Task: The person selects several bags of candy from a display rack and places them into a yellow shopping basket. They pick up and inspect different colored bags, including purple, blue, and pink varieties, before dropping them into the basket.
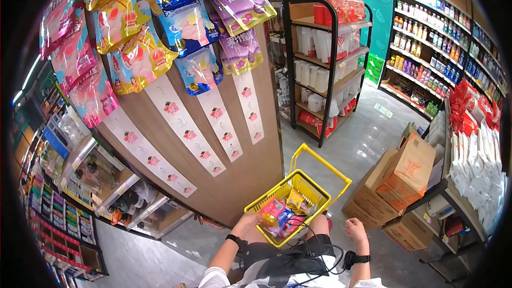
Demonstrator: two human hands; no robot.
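Observation:
A yellow shopping basket with a long raised handle stands in front of my legs. Inside it lie several candy bags, among them a pink bag and a yellow bag. My left hand is at the basket's left rim, fingers closed over the edge beside the pink bag. To the right of the basket, my right hand is raised with its fingers curled and nothing visible in them. Several hanging candy bags, including a purple bag and a blue bag, are above on a wooden panel.
White hook strips run down the wooden panel. Cardboard boxes are stacked at right beside a shelf of white packets. A black-framed rack stands ahead. Bottle shelves line the back. Cables hang over my lap.

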